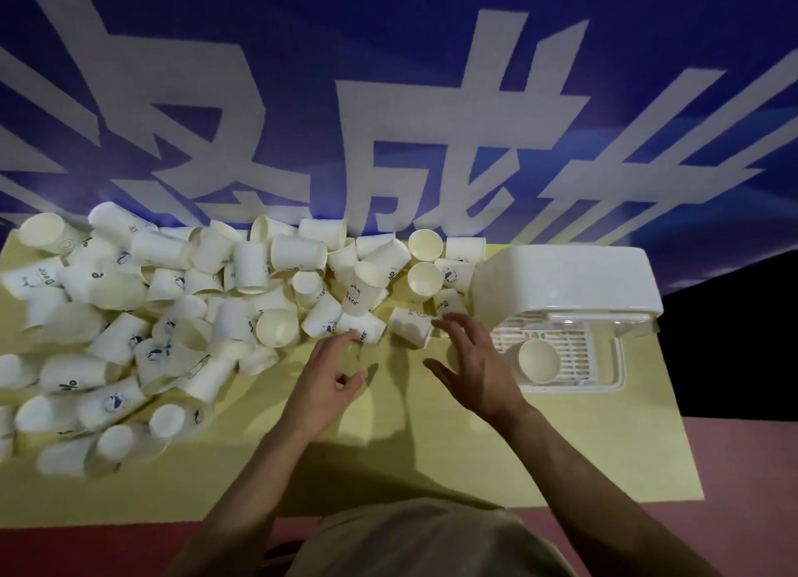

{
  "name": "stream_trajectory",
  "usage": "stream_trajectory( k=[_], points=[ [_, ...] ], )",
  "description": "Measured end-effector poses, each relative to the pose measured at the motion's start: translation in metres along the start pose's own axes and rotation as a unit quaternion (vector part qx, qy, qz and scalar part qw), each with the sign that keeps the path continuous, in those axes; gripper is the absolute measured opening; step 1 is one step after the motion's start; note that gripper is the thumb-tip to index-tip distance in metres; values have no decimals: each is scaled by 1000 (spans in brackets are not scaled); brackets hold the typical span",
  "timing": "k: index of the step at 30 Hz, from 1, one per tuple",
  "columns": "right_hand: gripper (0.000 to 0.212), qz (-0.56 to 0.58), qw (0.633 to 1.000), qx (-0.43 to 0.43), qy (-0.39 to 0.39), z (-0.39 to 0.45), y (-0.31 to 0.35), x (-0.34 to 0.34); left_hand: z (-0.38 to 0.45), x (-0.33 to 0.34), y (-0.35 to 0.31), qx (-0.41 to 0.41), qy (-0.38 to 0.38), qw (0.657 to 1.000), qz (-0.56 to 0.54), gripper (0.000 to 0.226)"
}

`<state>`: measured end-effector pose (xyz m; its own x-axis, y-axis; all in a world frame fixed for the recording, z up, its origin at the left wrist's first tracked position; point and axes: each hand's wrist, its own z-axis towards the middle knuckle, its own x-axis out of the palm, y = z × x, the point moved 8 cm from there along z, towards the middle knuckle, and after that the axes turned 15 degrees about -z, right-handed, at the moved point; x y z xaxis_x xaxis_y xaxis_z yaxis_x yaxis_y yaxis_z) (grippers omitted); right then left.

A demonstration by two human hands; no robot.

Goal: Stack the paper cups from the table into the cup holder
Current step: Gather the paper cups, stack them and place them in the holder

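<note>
Both my hands are over the yellow tabletop point(388, 447) at frame centre, apart from each other, neither holding anything. My left hand point(332, 369) has its fingers loosely curled, fingertips at the printed white paper cup lying on its side point(365, 328) at the near edge of the pile; can't tell if they actually touch it. My right hand point(470, 365) is spread, fingers straight, fingertips near the small white paper cup tipped over point(410, 324) just left of the holder.

The heap of loose white paper cups point(151, 317) fills the left half and upper middle of the frame, mostly on their sides, so each needs righting before it nests.

The white plastic cup holder with the slotted tray point(565, 287) sits at right of centre, one open-mouthed paper cup point(537, 360) already on its tray. Likely why I'm working the pile's right edge: shortest carry to the holder.

Judgement: early in the task, next is pinching the nearest cup.
</note>
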<state>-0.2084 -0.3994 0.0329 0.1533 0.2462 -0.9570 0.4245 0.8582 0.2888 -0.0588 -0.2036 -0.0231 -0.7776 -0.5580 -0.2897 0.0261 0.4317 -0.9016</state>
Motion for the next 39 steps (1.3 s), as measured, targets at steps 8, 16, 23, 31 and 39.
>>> stream_trajectory(
  k=[8,16,23,31,39],
  points=[
    [65,-74,996,37,27,103,49,49,9,-69,-3,59,-19,998,15,63],
    [32,-101,993,45,47,129,64,77,9,-130,24,48,-91,990,96,68],
    [27,-17,999,34,3,109,68,56,32,-118,36,-8,-72,974,215,75],
    [23,47,998,30,-2,79,67,31,49,-110,53,-57,-40,961,268,82],
    [19,57,996,60,15,65,61,16,50,-105,45,-40,-49,970,235,72]
  ],
)
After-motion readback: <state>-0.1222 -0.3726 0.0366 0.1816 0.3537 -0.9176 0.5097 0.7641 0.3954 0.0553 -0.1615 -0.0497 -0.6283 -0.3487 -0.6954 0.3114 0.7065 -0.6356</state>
